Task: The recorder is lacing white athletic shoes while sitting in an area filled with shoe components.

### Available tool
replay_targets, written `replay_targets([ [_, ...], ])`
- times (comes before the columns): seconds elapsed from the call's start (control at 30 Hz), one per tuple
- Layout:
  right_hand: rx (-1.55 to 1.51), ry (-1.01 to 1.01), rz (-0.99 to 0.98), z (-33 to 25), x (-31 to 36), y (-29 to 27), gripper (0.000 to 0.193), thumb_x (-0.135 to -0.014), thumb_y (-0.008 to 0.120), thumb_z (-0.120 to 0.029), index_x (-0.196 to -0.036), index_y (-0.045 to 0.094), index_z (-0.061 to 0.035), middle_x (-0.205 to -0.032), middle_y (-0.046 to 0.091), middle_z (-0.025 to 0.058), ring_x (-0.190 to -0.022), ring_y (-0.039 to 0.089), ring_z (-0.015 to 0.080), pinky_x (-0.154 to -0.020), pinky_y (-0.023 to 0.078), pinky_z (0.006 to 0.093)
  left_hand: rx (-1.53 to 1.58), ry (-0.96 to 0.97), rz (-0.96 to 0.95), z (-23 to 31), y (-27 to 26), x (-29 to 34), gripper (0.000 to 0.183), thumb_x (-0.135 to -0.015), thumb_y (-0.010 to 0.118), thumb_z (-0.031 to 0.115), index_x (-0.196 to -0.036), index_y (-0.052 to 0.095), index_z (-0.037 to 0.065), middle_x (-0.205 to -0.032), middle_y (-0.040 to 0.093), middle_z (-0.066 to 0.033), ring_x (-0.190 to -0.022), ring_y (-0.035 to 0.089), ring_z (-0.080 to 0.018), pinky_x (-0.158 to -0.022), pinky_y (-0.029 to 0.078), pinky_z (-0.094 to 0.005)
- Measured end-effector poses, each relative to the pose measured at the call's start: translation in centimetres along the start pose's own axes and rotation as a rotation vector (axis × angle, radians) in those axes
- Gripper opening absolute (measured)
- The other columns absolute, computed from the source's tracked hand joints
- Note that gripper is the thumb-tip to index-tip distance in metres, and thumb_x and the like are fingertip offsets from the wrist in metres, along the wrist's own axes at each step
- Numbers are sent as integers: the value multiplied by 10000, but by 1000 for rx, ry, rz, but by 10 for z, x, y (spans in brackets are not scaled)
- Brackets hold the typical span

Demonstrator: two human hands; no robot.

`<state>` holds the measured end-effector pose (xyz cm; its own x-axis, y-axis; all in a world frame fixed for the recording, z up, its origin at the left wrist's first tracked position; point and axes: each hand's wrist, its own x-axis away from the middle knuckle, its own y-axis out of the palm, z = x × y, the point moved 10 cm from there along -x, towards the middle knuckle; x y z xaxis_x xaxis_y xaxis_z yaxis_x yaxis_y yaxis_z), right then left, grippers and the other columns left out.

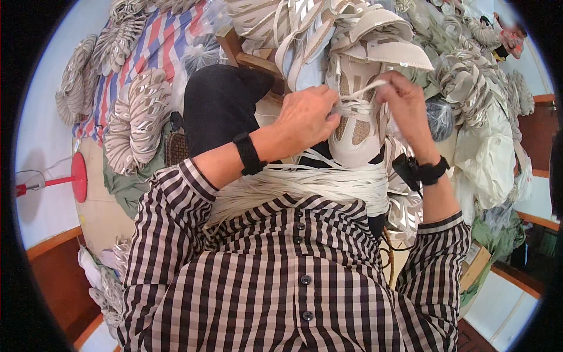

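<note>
A beige shoe upper [355, 154] with brown mesh panels lies over my lap, toe toward me. Across its middle, a white shoelace [355, 109] is partly threaded in several rows. My right hand [403, 105] pinches a length of that lace at the upper's right side, drawing it up in a slanting line. At the left edge my left hand [306, 119] is closed, its curled fingers against the lacing; what lies between its fingertips is hidden. A thick bundle of loose white laces [293, 186] rests across my lap, below the upper.
More shoe uppers [258, 23] are heaped beyond my hands, beside a wooden frame [230, 46]. Rolled bundles of uppers [138, 120] lie at the left on striped sheeting [161, 41]. Other bundles [472, 85] and a white plastic bag [484, 155] are at the right.
</note>
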<state>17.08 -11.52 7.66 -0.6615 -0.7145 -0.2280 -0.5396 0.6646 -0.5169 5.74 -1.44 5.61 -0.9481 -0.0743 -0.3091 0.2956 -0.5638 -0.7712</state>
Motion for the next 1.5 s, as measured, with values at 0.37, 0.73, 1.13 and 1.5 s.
replay_targets([
  [0.37,-255,158,-105,16,-7,-1,300,-960,472,-194,-835,627,29,-602,540,16,-569,478,88,-577,396,237,114,66,172,2,-14,-14,139,-776,621,81,-878,542,28,-787,593,-126,-700,613,-306,-616,488,-356],
  [0.73,-156,156,-106,27,10,-20,289,-931,485,-174,-817,647,37,-579,526,16,-569,478,92,-568,397,242,268,-33,-19,-16,-21,-32,153,-786,636,90,-891,556,11,-744,609,-95,-691,595,-202,-634,488,-338],
  [1.13,-105,144,-140,24,11,-25,292,-941,493,-198,-836,642,30,-591,507,19,-577,477,98,-564,382,245,782,-482,-487,-29,18,-24,135,-815,621,100,-920,611,16,-697,601,-20,-596,565,-92,-529,423,-232],
  [1.5,-97,174,-101,29,19,-52,281,-951,500,-196,-843,627,29,-615,529,16,-592,481,89,-581,387,240,334,-198,-462,-14,7,-44,158,-770,619,122,-835,611,-22,-696,602,-65,-679,542,-125,-634,437,-266],
])
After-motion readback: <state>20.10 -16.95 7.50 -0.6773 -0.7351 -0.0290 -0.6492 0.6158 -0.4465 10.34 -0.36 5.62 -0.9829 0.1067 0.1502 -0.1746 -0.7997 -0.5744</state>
